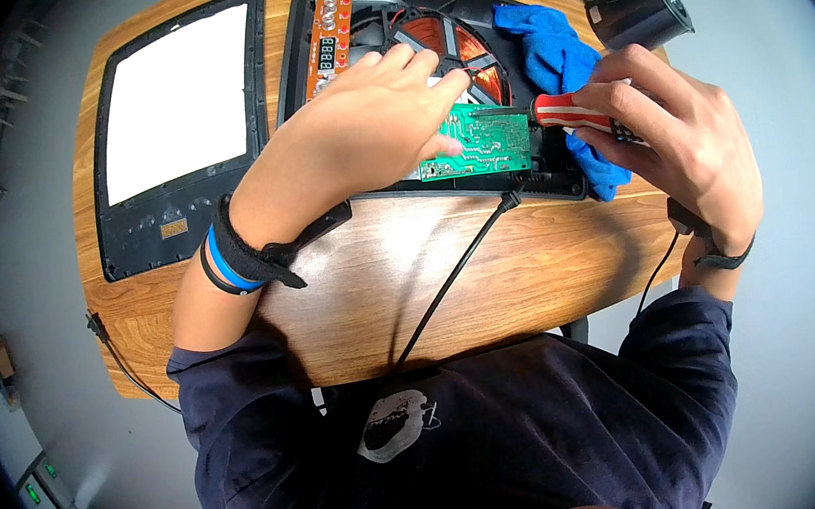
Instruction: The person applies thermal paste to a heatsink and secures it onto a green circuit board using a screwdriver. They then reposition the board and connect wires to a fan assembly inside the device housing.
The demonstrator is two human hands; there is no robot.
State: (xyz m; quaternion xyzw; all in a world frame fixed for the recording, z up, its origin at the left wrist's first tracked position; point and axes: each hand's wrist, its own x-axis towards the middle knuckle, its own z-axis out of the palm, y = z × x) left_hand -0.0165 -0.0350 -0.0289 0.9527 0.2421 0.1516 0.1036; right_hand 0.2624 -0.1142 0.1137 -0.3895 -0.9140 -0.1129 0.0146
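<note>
My left hand (373,119) is curled over the left end of a green circuit board (495,146), pressing or gripping it. My right hand (658,129) grips a red and silver striped screwdriver (561,107); its shaft reaches left over the board's upper part, though exact tip contact is unclear. The board lies above the black open housing (573,177) of an appliance, in front of a round copper coil (424,34). An orange control board (328,26) with a small display and knobs is at the housing's left. A crumpled blue cloth (544,41) lies along its right side.
A black-framed white panel (175,105) lies on the wooden table (431,292) to the left. A dark kettle or pitcher (635,12) stands at the back right. A black cord (450,280) runs from the housing toward me; a plug (95,325) hangs by the table's left edge.
</note>
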